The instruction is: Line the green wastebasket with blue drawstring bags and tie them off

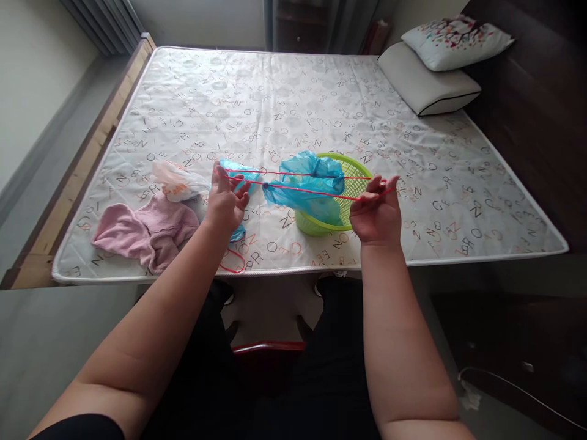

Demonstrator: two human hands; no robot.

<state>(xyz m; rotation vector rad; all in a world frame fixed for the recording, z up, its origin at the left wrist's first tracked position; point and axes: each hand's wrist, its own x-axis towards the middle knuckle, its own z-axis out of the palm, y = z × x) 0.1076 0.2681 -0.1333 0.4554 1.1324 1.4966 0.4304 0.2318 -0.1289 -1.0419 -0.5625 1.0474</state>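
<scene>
A thin red drawstring (312, 192) is stretched taut in two strands between my hands. My left hand (224, 198) has one end looped about its fingers, which are partly curled. At the other end, the loop goes round the bent fingers of my right hand (380, 214). A crumpled light-blue plastic bag (309, 184) is gathered along the strands between them. Beneath and behind the bag stands a lime-green mesh basket (355, 168), its front rim partly covered by blue plastic.
On the printed mattress (220, 104), a pink cloth (147, 232) and a white plastic bag with orange print (177, 182) lie at left. More blue plastic (243, 174) and a red string loop (233, 261) are near my left arm. Pillows (428, 79) sit at far right.
</scene>
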